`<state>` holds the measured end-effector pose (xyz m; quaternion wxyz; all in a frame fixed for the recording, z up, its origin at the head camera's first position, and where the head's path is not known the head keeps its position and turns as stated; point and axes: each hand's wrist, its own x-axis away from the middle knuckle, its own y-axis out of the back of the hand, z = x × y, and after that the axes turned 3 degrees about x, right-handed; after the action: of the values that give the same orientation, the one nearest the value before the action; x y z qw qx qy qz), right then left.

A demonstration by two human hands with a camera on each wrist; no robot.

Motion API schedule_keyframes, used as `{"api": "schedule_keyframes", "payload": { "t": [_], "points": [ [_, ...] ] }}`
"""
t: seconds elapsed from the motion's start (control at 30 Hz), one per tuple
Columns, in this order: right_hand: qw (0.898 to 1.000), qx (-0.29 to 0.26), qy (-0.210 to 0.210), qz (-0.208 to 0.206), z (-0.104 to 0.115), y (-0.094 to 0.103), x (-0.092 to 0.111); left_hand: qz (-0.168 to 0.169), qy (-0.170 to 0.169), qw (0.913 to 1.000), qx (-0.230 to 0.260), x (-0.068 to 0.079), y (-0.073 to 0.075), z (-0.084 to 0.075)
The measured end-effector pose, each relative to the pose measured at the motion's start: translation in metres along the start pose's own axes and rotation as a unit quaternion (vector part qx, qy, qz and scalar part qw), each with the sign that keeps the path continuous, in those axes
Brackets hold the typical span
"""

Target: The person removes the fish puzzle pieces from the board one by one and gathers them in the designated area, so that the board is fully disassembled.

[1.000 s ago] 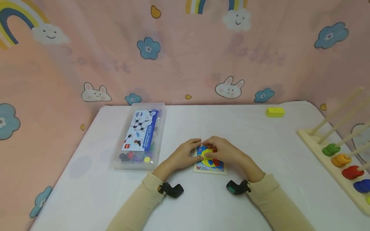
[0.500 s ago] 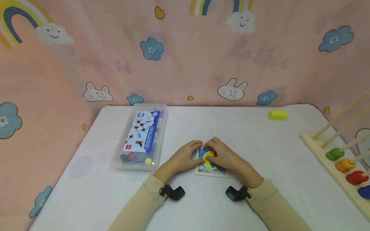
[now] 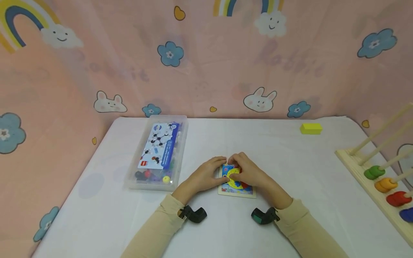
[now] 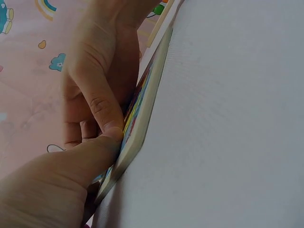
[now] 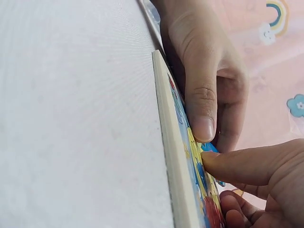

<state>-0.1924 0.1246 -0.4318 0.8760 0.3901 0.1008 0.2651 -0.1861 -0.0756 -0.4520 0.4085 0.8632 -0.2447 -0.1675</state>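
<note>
A small jigsaw puzzle point(image 3: 237, 190) in a pale wooden tray lies flat on the table, with a yellow shape on a blue picture. My left hand point(image 3: 206, 175) holds its left side, the thumb on the picture and the fingers around the far left corner. From the right, my right hand point(image 3: 250, 172) grips it with curled fingers at the far edge and the thumb pressing the yellow part. Both thumb tips nearly meet in the right wrist view. A blue bit point(image 5: 209, 148) sticks up behind them there; whether it is a loose piece I cannot tell.
A clear plastic case point(image 3: 151, 182) of molecule-model parts lies at left. At back right sits a yellow block point(image 3: 311, 128). A wooden peg stand point(image 3: 358, 163) with coloured beads runs along the right edge. Pink printed cloth point(image 3: 200, 71) hangs behind the white table point(image 3: 219, 236).
The head view has shifted slightly, so everything sits a little to the right. My right thumb and fingers have moved a little on the puzzle; my left hand keeps its hold.
</note>
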Motion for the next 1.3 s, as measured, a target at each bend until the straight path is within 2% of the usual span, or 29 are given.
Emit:
{"api": "schedule_keyframes", "payload": {
  "t": [0.2, 0.53, 0.9, 1.13, 1.3],
  "points": [
    [1.000, -0.018, -0.002, -0.025, -0.001, -0.003, 0.002, 0.001, -0.005, 1.0000, 0.001, 0.000, -0.001, 0.000],
    [0.996, -0.003, -0.002, -0.084, 0.000, -0.008, 0.003, -0.009, -0.010, 0.9999, 0.002, -0.001, 0.000, 0.000],
    [0.996, 0.013, 0.012, -0.091, 0.003, -0.001, 0.005, -0.014, -0.009, 0.9998, 0.011, -0.002, -0.001, 0.000],
    [0.996, 0.006, -0.041, -0.081, -0.004, 0.012, 0.006, -0.011, -0.003, 0.9999, 0.009, -0.001, -0.001, 0.002],
    [0.992, 0.003, -0.084, -0.091, -0.018, 0.025, 0.015, -0.008, 0.000, 0.9999, 0.010, -0.001, -0.002, 0.001]
  ]
}}
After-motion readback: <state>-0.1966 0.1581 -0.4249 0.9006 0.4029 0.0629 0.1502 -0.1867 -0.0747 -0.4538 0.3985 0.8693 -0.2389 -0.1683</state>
